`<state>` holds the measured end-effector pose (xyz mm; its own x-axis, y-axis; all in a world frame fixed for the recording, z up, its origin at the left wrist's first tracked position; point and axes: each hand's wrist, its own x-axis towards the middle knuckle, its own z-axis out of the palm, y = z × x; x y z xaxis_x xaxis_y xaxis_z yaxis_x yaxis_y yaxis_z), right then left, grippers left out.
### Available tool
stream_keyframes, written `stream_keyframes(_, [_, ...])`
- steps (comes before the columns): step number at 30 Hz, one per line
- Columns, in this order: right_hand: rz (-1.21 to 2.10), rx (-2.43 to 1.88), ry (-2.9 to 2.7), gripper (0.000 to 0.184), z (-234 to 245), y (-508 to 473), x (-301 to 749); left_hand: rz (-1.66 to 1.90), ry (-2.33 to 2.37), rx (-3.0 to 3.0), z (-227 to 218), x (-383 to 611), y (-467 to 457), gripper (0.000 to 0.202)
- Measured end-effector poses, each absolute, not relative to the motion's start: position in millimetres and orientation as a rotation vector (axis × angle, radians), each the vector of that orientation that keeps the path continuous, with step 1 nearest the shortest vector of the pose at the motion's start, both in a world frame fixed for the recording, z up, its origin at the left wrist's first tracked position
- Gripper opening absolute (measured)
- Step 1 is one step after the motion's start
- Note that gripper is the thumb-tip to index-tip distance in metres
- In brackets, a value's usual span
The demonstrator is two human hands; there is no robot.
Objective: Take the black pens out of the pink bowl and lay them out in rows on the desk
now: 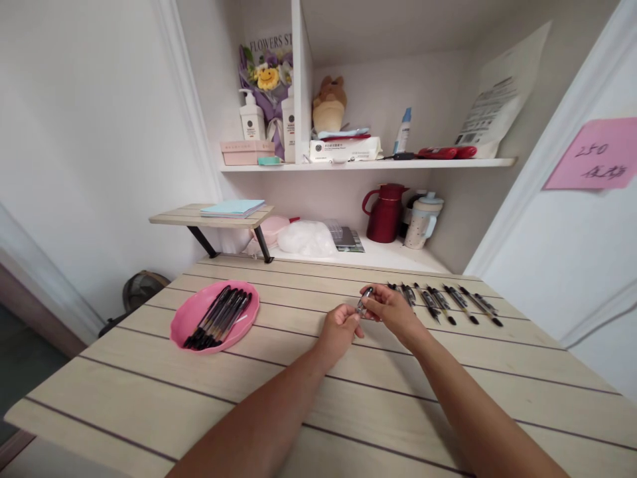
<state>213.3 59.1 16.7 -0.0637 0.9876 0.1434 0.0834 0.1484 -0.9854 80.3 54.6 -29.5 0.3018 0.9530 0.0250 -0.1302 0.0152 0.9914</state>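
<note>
Over the middle of the wooden table (149, 398), both my hands meet around one dark pen (363, 301). My left hand (339, 329) is closed on its near end. My right hand (391, 309) pinches the far end, where a clear cap or barrel shows. A pink tray (185, 320) to the left holds several black pens (219, 317) lying side by side. To the right of my hands, several more pens (448, 303) lie in a row on the table.
Behind the table is a shelf alcove with a red jug (385, 212), a pale cup (422, 220), a plastic bag (307, 238), bottles, a soft toy and boxes. A small riser (209, 216) carries blue notebooks. A pink note (594, 156) sticks to the right wall.
</note>
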Motion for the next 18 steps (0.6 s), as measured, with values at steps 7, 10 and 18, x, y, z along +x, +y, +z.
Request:
stream_keyframes(7, [0.923,-1.306,-1.24,0.04,10,60,222,1.185,0.907,1.25,-12,71,53,0.034])
stream_keyframes(10, [0.836,-1.453,-1.371,0.04,-12,65,223,1.208,0.998,1.339,-5,57,51,0.034])
stream_keyframes(18, [0.487,-1.683,-1.858,0.037,-38,65,216,1.361,1.5,1.397,38,-52,53,0.025])
